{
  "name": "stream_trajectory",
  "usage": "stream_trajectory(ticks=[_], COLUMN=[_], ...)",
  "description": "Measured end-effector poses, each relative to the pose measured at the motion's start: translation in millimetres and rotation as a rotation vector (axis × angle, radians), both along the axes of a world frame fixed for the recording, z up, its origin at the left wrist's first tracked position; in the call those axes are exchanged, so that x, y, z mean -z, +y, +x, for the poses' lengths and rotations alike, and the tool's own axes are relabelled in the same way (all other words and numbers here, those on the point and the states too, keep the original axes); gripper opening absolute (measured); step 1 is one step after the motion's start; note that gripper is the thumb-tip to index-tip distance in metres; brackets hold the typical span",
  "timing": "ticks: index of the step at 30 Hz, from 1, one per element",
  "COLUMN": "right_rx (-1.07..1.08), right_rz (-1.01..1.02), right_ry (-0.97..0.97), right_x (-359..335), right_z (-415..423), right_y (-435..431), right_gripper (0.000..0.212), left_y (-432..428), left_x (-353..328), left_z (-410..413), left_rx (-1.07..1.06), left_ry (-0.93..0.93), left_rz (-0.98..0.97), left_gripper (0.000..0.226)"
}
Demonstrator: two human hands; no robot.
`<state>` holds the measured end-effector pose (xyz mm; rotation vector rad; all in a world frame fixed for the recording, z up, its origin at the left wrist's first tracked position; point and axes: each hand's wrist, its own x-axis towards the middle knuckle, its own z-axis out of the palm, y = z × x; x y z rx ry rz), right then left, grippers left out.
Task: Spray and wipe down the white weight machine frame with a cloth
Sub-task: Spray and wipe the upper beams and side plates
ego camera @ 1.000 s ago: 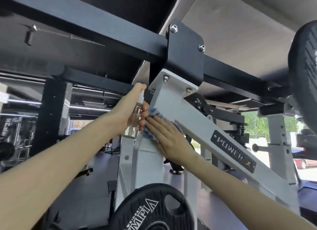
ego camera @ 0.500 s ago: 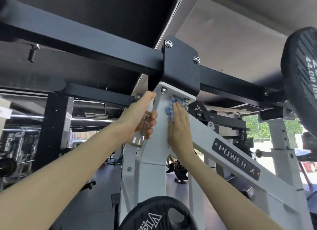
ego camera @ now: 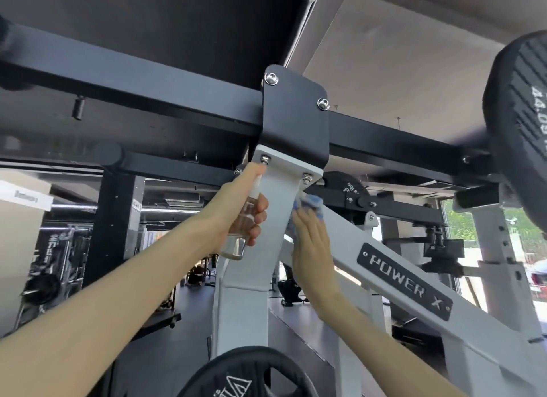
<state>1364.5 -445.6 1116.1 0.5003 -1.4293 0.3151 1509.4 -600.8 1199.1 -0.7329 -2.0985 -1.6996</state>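
Near the frame's (ego camera: 254,248) top edge, the flat right hand (ego camera: 313,248) presses the cloth (ego camera: 309,203), mid-wipe; the left hand (ego camera: 236,216) grips the bottle (ego camera: 240,230), likely spraying next.

White frame (ego camera: 251,302): upright post at ctr, bolted up top, w/ diagonal arm running to lower right. Blue cloth (ego camera: 309,203) bunched against arm's top end, just right of ctr. Clear spray bottle (ego camera: 239,230) near-upright, just left of post.
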Motion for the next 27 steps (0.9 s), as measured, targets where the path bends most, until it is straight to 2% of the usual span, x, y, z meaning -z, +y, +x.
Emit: stream_trajectory(ticks=[3,8,11,14,16,20,22,26,27], right_rx=[-0.076,-0.456,-0.466,-0.526,-0.518,-0.481,-0.472,-0.505,-0.494], right_rz=[0.11,-0.324,-0.389,-0.52,-0.497,-0.297,-0.29,-0.315,-0.302], right_ry=[0.04,0.042,0.179,0.183,0.197,0.184,0.197,0.198,0.204], right_x=[-1,-71,-101,-129,-144,-157,-159,-164,-164], right_z=[23,63,72,78,84,91,92,95,94], right_y=[28,20,19,27,30,27,28,34,35], right_gripper=[0.037,0.03,0.027,0.028,0.028,0.026,0.025,0.026,0.026], left_y=[14,47,57,59,61,65,65,62,63], left_x=[-9,-49,-79,-103,-115,-133,-141,-146,-146], left_z=[3,11,12,12,14,18,19,29,30], left_rx=[-0.023,-0.18,-0.37,-0.541,-0.575,-0.635,-0.612,-0.451,-0.449], left_ry=[0.017,0.165,0.253,0.374,0.389,0.397,0.393,0.197,0.196], left_rz=[0.004,-0.003,-0.021,-0.035,-0.05,-0.053,-0.028,-0.209,-0.224], left_gripper=[0.057,0.055,0.054,0.051,0.051,0.048,0.043,0.039,0.039])
